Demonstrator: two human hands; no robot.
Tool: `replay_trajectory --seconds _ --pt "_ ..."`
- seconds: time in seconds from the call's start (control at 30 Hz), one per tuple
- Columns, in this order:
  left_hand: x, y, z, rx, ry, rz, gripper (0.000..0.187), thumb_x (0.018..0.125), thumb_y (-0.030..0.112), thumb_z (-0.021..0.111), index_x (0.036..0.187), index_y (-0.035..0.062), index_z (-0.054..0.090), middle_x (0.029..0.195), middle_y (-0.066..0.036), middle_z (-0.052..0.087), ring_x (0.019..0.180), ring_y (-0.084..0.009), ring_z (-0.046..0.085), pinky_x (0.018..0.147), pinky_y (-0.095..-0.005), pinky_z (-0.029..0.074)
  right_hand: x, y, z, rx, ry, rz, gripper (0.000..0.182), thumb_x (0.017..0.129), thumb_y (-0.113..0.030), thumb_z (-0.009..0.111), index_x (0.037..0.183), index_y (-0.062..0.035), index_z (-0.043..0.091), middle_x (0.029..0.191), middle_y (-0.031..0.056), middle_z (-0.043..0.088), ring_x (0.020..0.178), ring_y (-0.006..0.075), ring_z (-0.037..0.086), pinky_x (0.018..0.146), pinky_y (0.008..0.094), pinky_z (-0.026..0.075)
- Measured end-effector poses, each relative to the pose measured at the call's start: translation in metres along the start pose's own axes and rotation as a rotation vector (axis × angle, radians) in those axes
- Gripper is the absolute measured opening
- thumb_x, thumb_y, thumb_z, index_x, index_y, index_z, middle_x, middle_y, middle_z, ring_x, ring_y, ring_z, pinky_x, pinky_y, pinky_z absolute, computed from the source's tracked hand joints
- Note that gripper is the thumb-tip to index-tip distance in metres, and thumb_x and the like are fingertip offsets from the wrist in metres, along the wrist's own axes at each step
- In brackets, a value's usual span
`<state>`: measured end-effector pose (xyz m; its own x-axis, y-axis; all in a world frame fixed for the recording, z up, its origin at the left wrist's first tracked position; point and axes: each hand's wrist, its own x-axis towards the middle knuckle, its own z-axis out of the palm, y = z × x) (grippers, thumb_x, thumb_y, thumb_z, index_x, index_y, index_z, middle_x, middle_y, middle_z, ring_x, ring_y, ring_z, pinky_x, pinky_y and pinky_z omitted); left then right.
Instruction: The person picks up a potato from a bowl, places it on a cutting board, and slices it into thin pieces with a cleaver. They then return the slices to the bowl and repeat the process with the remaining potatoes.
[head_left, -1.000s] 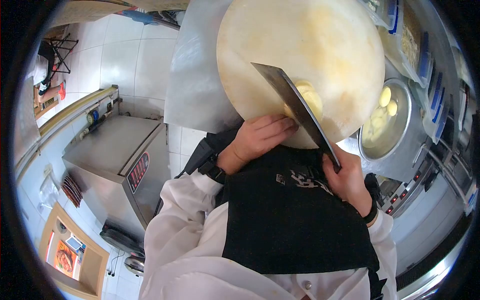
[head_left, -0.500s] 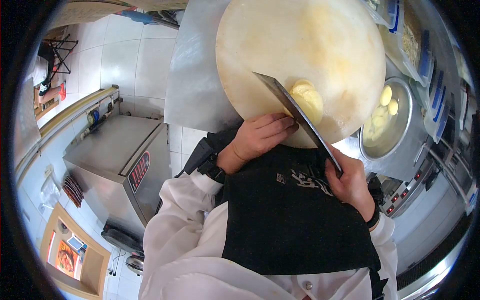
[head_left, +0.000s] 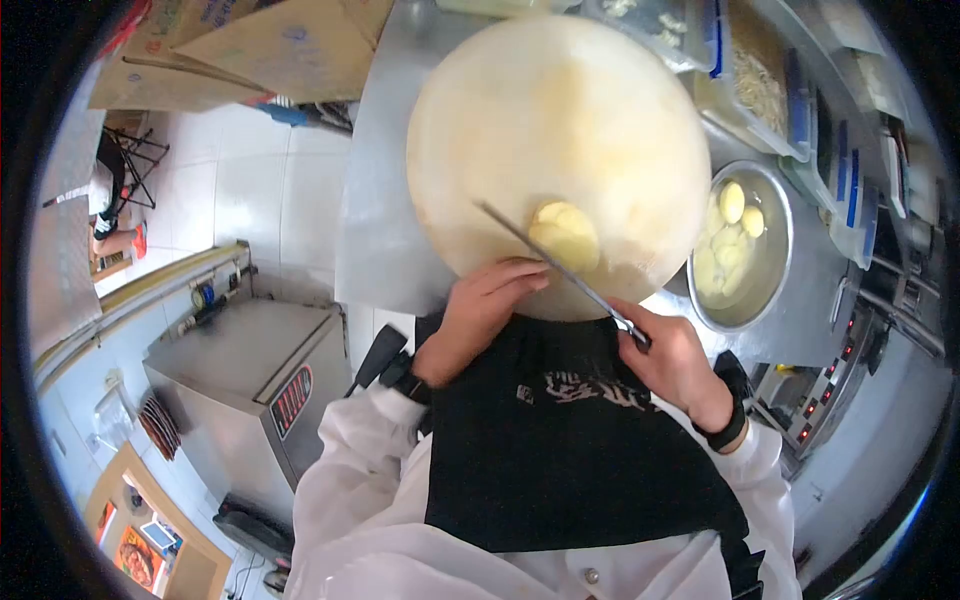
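Observation:
A large round cutting board (head_left: 560, 110) lies on the metal counter. Sliced pale yellow potato (head_left: 565, 235) rests near the board's lower edge. My right hand (head_left: 672, 355) is closed round the handle of a long cleaver (head_left: 560, 268), whose blade slants up and left just beside the slices. On the left side of the blade, my left hand (head_left: 487, 305) has its fingers together and bent at the board's near edge, fingertips against the blade or something under them; what they press on is hidden.
A metal bowl (head_left: 788, 245) with peeled potatoes in liquid stands right of the board. Plastic containers (head_left: 760, 90) line the upper right. Cardboard boxes (head_left: 280, 50) are at the upper left, a steel appliance (head_left: 240, 370) at the left. A seated person's leg (head_left: 120, 243) shows far left.
The view has shifted, so the board, bowl and potato sit further left. The cleaver blade now appears more edge-on, and both hands stay in nearly the same places around it.

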<state>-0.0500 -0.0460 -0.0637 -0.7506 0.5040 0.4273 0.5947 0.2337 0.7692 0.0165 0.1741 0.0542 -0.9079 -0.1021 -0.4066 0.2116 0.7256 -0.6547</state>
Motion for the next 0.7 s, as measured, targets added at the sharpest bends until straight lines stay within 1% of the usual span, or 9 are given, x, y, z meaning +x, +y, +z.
replay_trajectory --seconds 0.1,0.17,0.23,0.3,0.37,0.47,0.5,0.57,0.7 --pt "0.001 0.014 -0.027 0.102 0.306 -0.147 0.019 0.076 -0.007 0.055 0.089 0.0035 0.063 0.097 -0.012 0.063 0.089 -0.0277 0.061 0.078 -0.0342 0.048 -0.020 0.001 -0.021 -0.114 0.138 -0.128 0.056 0.067 -0.007 0.066 0.121 -0.0136 0.054 0.078 0.0113 0.062 0.063 0.0301 0.060 0.057 0.0387 0.050" --pt "0.013 0.032 -0.048 0.110 0.439 -0.432 0.016 0.079 -0.006 0.054 0.089 0.0027 0.063 0.101 -0.014 0.063 0.092 -0.0272 0.059 0.080 -0.0337 0.046 -0.033 0.006 -0.033 -0.214 0.097 -0.105 0.059 0.065 -0.007 0.067 0.122 -0.0141 0.054 0.072 0.0073 0.055 0.059 0.0260 0.057 0.054 0.0359 0.049" --pt "0.023 0.045 -0.059 -0.007 0.431 -0.429 0.014 0.080 -0.003 0.056 0.091 0.0025 0.063 0.107 -0.014 0.060 0.101 -0.0259 0.056 0.086 -0.0331 0.044 -0.034 0.017 -0.033 -0.346 0.211 -0.239 0.057 0.062 -0.007 0.068 0.118 -0.0135 0.057 0.068 0.0056 0.048 0.058 0.0228 0.055 0.051 0.0345 0.047" --pt "0.040 0.066 -0.066 0.002 0.025 -0.230 0.023 0.080 0.001 0.060 0.102 0.0053 0.062 0.116 -0.013 0.057 0.104 -0.0264 0.055 0.091 -0.0348 0.042 -0.030 0.024 -0.034 -0.456 0.307 -0.365 0.052 0.061 -0.006 0.068 0.111 -0.0130 0.058 0.071 0.0049 0.050 0.062 0.0230 0.056 0.052 0.0350 0.046" --pt "0.058 0.086 -0.051 0.000 -0.175 -0.163 0.036 0.077 0.009 0.066 0.111 0.0088 0.060 0.119 -0.011 0.056 0.107 -0.0271 0.053 0.093 -0.0360 0.041 -0.029 0.029 -0.034 -0.445 0.325 -0.414 0.046 0.060 -0.008 0.069 0.105 -0.0129 0.059 0.073 0.0043 0.050 0.066 0.0221 0.056 0.056 0.0348 0.047" --pt "0.071 0.094 -0.026 0.156 -0.261 -0.166 0.061 0.068 0.021 0.076 0.122 0.0094 0.053 0.117 -0.011 0.057 0.109 -0.0303 0.053 0.095 -0.0379 0.041 -0.027 0.027 -0.041 -0.491 0.234 -0.562 0.037 0.063 -0.013 0.067 0.099 -0.0139 0.060 0.073 0.0034 0.051 0.069 0.0200 0.057 0.060 0.0337 0.045" --pt "0.073 0.093 -0.022 0.176 -0.242 -0.156 0.061 0.068 0.021 0.076 0.122 0.0094 0.053 0.117 -0.011 0.057 0.109 -0.0303 0.053 0.095 -0.0379 0.041 -0.026 0.027 -0.043 -0.498 0.247 -0.588 0.037 0.063 -0.013 0.067 0.099 -0.0139 0.060 0.073 0.0034 0.051 0.069 0.0200 0.057 0.060 0.0337 0.045" --pt "0.076 0.088 -0.017 -0.072 -0.425 -0.428 0.061 0.068 0.021 0.076 0.122 0.0059 0.053 0.116 -0.014 0.057 0.108 -0.0307 0.054 0.094 -0.0379 0.041 -0.028 0.029 -0.045 -0.577 0.204 -0.701 0.029 0.068 -0.014 0.061 0.097 -0.0161 0.062 0.073 0.0012 0.051 0.069 0.0193 0.057 0.058 0.0326 0.044" --pt "0.049 0.054 0.005 -0.388 -0.401 -0.569 0.038 0.074 0.018 0.072 0.106 0.0014 0.060 0.096 -0.010 0.065 0.088 -0.0159 0.059 0.078 -0.0313 0.048 -0.031 0.040 -0.045 -0.647 0.150 -0.762 0.030 0.070 -0.016 0.059 0.099 -0.0220 0.063 0.072 0.0013 0.050 0.064 0.0198 0.054 0.054 0.0332 0.045"
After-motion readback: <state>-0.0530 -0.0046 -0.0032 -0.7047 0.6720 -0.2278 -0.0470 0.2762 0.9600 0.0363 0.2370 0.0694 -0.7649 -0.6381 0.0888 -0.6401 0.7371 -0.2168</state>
